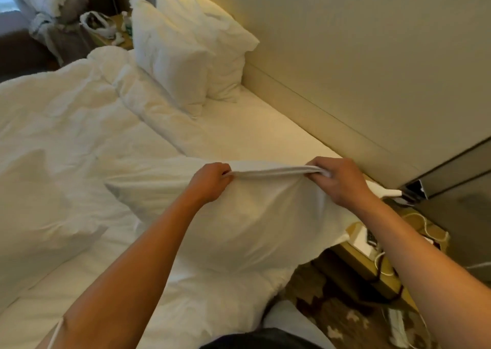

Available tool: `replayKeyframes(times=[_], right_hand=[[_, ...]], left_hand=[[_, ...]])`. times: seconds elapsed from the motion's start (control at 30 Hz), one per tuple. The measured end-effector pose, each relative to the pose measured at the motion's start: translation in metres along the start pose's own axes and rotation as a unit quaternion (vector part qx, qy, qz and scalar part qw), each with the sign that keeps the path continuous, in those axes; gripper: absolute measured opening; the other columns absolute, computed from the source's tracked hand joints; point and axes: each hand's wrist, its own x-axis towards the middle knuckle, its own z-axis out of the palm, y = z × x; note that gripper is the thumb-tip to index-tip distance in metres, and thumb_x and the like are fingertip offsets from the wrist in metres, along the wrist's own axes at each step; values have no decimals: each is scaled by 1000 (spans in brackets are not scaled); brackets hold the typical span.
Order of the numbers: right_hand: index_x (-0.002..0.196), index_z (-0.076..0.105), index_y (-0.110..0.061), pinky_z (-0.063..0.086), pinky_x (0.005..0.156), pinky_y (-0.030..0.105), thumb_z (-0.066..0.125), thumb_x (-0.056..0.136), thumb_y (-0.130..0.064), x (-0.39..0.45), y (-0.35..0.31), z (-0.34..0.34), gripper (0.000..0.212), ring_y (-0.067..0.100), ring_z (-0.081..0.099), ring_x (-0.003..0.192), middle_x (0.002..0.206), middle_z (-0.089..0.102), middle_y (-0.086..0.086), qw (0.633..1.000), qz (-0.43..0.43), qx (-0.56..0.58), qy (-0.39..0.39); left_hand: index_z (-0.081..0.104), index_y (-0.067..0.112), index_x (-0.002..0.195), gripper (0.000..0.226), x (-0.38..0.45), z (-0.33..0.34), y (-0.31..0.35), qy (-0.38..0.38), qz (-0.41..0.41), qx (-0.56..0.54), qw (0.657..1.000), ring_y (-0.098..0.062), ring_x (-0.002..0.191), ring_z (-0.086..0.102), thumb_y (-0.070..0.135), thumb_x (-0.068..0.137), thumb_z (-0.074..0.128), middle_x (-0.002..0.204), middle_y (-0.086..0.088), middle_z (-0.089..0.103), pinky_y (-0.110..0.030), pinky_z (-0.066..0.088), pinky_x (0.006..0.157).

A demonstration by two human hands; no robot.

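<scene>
A white pillow in its case [239, 221] lies across the near side of the bed, above the white sheet [239, 130]. My left hand [211, 182] grips the bunched far edge of the pillowcase at its left end. My right hand [337, 180] grips the same edge at its right end. The fabric is pulled taut in a straight band between the two hands. Both forearms reach in from the bottom of the view.
Two white pillows [180, 56] lean against the beige headboard wall [372, 69]. A crumpled white duvet [66, 136] covers the left of the bed. A bedside table [372, 266] with cables and a phone stands at right, over patterned carpet. A far nightstand [111, 32] holds bags and bottles.
</scene>
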Motion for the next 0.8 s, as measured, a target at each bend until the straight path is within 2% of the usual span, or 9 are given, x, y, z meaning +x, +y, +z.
replayKeyframes(times=[0.1, 0.17, 0.3, 0.37, 0.47, 0.63, 0.73, 0.8], right_hand=[[97, 71, -31, 47, 66, 34, 65, 96, -42, -15, 31, 21, 13, 19, 65, 87, 93, 70, -8, 996, 90, -29, 2], [103, 68, -27, 49, 72, 37, 67, 94, -39, -15, 31, 40, 15, 22, 62, 92, 99, 64, -5, 993, 110, -47, 0], [121, 68, -26, 48, 88, 40, 74, 88, -42, 2, -5, 74, 37, 21, 57, 103, 113, 60, -1, 997, 3, -78, -17], [115, 71, -25, 47, 84, 38, 71, 92, -42, 11, -25, 86, 29, 22, 61, 99, 109, 63, -2, 996, -30, -83, -24], [99, 68, -26, 53, 74, 40, 60, 101, -35, 17, -42, 94, 12, 22, 64, 87, 95, 64, -8, 999, -14, -31, -6], [98, 61, -30, 53, 71, 37, 57, 103, -35, 13, -45, 93, 8, 14, 61, 80, 91, 64, -13, 996, -26, 62, 57], [97, 59, -33, 53, 71, 33, 57, 103, -37, 8, -39, 91, 8, 9, 59, 79, 90, 64, -14, 994, -16, 80, 74], [96, 58, -34, 52, 70, 31, 57, 103, -38, 3, -33, 92, 9, 8, 59, 80, 89, 62, -16, 994, -11, 78, 75]], left_hand=[[58, 21, 87, 18, 1, 23, 12, 1, 34, -7, 999, -24, 81, 60, 27, 103, 52, 83, 4, 60, -36, 46, 67], [58, 20, 87, 18, 3, 30, 16, 3, 52, -4, 999, -24, 80, 60, 26, 103, 51, 83, 3, 61, -38, 48, 68], [60, 17, 92, 16, -1, 27, 18, 21, 82, 34, 996, -24, 83, 59, 25, 102, 51, 89, 1, 65, -40, 51, 69], [61, 18, 94, 14, -5, 21, 16, 31, 91, 47, 994, -24, 86, 59, 25, 101, 52, 91, 2, 65, -39, 50, 70], [64, 20, 99, 16, -13, 15, 10, 32, 86, 68, 993, -23, 89, 59, 30, 101, 53, 96, 1, 66, -41, 51, 74], [67, 22, 107, 19, -17, 6, -4, 45, 71, 118, 990, -22, 98, 56, 33, 102, 52, 101, 1, 63, -41, 53, 77], [70, 24, 110, 22, -16, 0, -15, 47, 36, 129, 990, -22, 104, 57, 32, 102, 51, 106, 2, 64, -40, 54, 78], [70, 21, 105, 25, -16, -3, -22, 44, 26, 148, 988, -24, 101, 59, 29, 103, 47, 103, 0, 65, -40, 54, 76]])
